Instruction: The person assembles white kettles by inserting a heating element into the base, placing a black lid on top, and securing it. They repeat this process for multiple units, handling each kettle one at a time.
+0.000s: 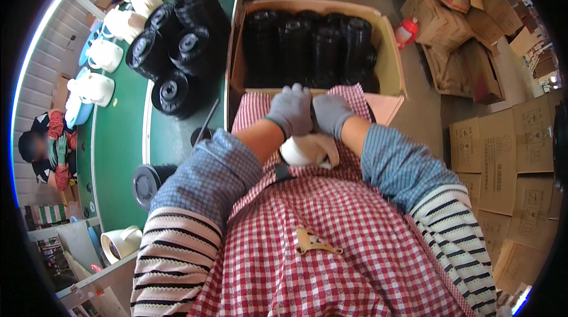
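My left hand [291, 110], in a grey glove, is closed, with its knuckles up, at the near edge of the carton. Right beside it, my right hand [331, 115], gloved the same way, is closed too. What the fingers hold, if anything, is hidden beneath them. Just below the hands, a cream-white rounded plastic piece [305, 151] rests on the red checked apron [307, 210] over my lap. The open carton [236, 51] in front contains several black cylindrical containers [325, 45] standing upright.
On the green workbench [124, 157] at left are stacked black ribbed parts [171, 92], a dark lidded cylinder [148, 184] and several cream jugs [94, 89]. A person [53, 145] sits beyond it. Cardboard boxes [497, 151] pile up at right, near a red bottle [406, 33].
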A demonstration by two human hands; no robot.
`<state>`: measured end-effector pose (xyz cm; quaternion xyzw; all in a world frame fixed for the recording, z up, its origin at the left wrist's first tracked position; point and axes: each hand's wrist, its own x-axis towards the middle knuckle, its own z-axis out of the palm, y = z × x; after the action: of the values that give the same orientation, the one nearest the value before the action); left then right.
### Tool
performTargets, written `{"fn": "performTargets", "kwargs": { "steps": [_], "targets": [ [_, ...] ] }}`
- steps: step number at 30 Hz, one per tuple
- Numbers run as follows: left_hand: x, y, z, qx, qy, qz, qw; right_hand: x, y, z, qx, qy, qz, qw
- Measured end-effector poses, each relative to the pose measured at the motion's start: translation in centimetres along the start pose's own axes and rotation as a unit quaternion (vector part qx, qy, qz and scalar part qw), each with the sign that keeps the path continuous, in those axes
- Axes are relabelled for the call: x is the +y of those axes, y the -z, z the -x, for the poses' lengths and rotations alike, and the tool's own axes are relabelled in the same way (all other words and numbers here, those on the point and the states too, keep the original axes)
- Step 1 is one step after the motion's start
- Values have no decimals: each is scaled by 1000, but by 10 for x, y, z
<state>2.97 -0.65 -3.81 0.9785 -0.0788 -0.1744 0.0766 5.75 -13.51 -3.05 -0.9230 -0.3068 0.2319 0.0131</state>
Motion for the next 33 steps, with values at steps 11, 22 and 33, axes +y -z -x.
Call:
{"fn": "performTargets", "kwargs": {
  "steps": [11, 22, 33],
  "targets": [
    [-56, -48, 54, -6, -102, 738, 667, 42, -66, 48, 170, 128, -560, 800],
    [-59, -49, 67, 111, -156, 363, 912, 25, -59, 56, 143, 173, -609, 761],
    [-63, -47, 61, 88, -154, 389, 904, 45, -13, 35, 26, 125, -516, 847]
  ]
}}
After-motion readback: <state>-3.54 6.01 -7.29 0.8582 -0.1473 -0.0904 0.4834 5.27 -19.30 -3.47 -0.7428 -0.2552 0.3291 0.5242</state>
